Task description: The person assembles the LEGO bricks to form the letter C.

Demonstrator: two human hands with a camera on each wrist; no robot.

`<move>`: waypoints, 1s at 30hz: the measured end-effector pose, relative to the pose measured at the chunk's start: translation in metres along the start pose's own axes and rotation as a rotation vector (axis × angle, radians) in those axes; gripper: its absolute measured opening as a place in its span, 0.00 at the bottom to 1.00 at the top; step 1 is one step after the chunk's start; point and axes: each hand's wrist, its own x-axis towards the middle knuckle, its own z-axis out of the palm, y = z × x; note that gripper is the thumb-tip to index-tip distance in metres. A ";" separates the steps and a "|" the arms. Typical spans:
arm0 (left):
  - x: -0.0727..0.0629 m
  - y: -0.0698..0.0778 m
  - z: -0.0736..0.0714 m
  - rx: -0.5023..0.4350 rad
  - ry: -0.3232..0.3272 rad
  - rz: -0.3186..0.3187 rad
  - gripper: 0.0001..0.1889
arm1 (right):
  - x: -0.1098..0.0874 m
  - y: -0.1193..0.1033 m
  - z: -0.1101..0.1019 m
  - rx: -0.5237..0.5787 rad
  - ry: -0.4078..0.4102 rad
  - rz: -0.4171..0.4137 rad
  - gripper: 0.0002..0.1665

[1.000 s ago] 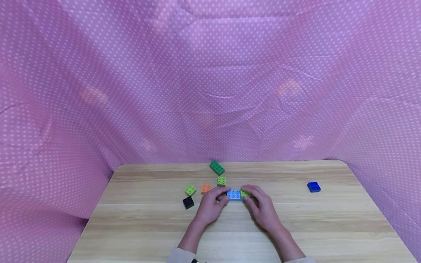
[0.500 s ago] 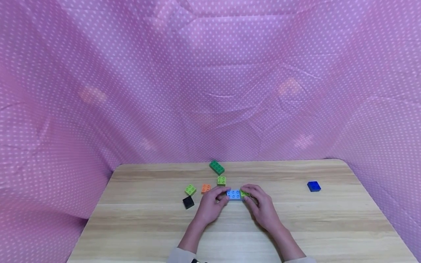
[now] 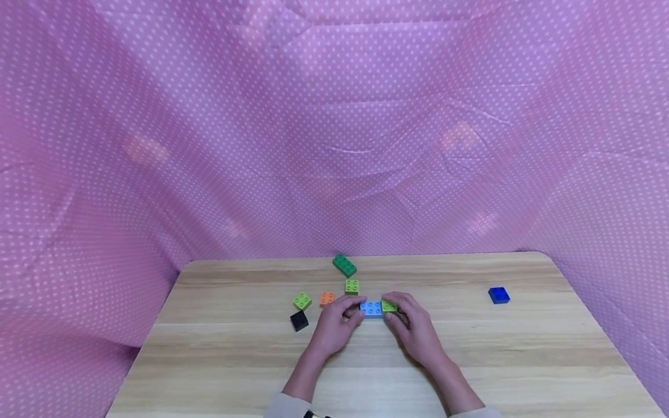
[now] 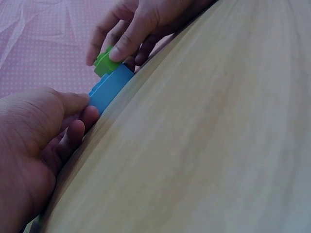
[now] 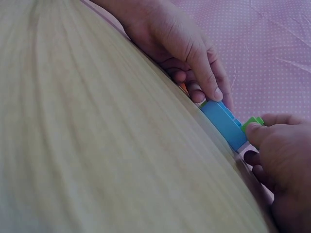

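A light blue building brick [image 3: 370, 309] with studs on top lies on the table between the hands. My left hand [image 3: 336, 326] pinches its left end between thumb and fingers. On the brick's right end sits a small light green brick [image 3: 388, 306], gripped by the thumb and fingers of my right hand [image 3: 416, 332]. From the left wrist side, the green brick [image 4: 105, 64] stands on top of the blue brick [image 4: 111, 89] and looks slightly tilted. Whether its studs are fully joined, I cannot tell.
Left of the hands lie a black brick [image 3: 299, 321], a light green brick [image 3: 302, 301] and an orange brick [image 3: 327, 298]. Behind are another light green brick [image 3: 352, 287] and a long dark green brick [image 3: 344, 265]. A dark blue brick [image 3: 499, 295] lies far right on the wooden table [image 3: 522, 360].
The right thumb and fingers shift very slightly on the green brick. My left hand, the light blue brick and the loose bricks keep their places.
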 end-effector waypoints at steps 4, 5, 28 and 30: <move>0.000 0.000 0.000 0.000 0.002 0.009 0.18 | 0.000 -0.001 -0.001 -0.009 -0.023 0.080 0.29; 0.000 0.000 0.000 -0.001 0.003 0.010 0.18 | 0.000 -0.001 -0.002 -0.008 -0.024 0.089 0.29; -0.031 -0.004 -0.115 -0.195 -0.129 0.024 0.18 | 0.002 -0.002 -0.002 -0.003 -0.061 0.136 0.26; -0.036 -0.011 -0.127 -0.187 -0.127 0.033 0.17 | 0.001 -0.002 -0.001 0.000 -0.060 0.136 0.26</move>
